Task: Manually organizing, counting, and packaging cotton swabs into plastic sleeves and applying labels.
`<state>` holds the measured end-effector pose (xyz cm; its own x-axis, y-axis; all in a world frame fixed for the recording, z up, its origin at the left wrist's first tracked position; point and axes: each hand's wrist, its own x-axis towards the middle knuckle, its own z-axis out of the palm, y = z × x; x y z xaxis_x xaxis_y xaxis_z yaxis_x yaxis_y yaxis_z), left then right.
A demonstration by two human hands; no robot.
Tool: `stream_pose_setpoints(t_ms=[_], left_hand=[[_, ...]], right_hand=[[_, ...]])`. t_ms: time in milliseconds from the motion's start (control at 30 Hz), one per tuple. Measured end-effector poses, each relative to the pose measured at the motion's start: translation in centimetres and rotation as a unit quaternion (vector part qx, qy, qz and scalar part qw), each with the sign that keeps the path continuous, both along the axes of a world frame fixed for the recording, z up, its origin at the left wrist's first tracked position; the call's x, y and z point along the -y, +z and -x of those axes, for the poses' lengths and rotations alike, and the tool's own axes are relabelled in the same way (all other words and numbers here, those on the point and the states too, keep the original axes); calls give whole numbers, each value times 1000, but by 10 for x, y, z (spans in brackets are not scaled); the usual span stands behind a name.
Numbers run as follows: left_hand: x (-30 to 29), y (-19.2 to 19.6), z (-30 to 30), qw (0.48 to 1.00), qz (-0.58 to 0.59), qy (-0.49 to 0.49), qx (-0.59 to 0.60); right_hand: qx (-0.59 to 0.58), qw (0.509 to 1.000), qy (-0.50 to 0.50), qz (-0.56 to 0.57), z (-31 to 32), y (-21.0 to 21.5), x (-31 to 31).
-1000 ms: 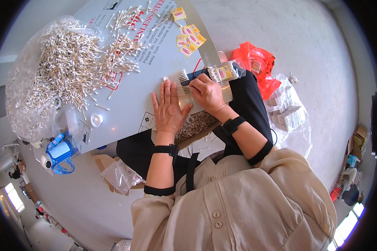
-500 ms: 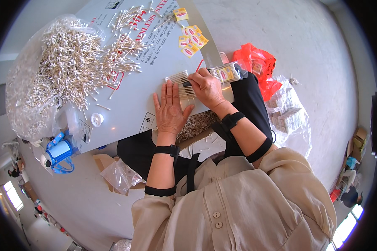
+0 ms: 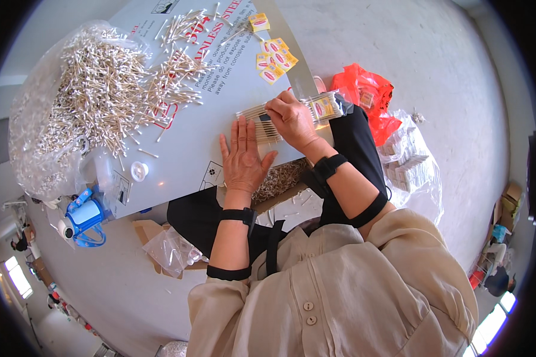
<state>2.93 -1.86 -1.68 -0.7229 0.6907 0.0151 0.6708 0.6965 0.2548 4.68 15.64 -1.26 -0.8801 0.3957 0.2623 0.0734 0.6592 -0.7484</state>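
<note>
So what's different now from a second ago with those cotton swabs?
Very little. The right hand has shifted slightly left along the row of cotton swabs it presses into the clear packet. The left hand stays flat on the board, and the big swab pile is unchanged.

**Paper, plastic and bare stems on a smooth board**

The board [image 3: 220, 113] is a smooth, matt grey-white sheet with printed lettering. The cotton swabs [image 3: 101, 83] heaped on it have pale wood-like stems and soft, fluffy white tips; part of the heap lies in a thin, crinkled clear plastic bag [image 3: 30, 154] with a faint shine. Under the right hand [image 3: 289, 119], a row of swabs [image 3: 262, 122] goes into a glossy clear sleeve [image 3: 327, 107]. The small yellow labels [image 3: 274, 56] look like shiny printed paper. The red bag [image 3: 366, 95] is thin, wrinkled, glossy plastic. The floor [image 3: 446, 71] is rough, matt grey concrete. The shirt [image 3: 339, 297] is soft matt beige cloth.
</note>
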Motion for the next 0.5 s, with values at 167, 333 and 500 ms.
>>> stream_pose_setpoints(t_ms=[167, 333, 500], left_hand=[[0, 0, 0, 1000, 3, -3, 6], [1, -1, 0, 1000, -18, -3, 8], [1, -2, 0, 1000, -10, -4, 6]], right_hand=[[10, 999, 34, -36, 11, -5, -3], [25, 997, 46, -60, 7, -6, 0], [23, 995, 77, -56, 5, -8, -3]])
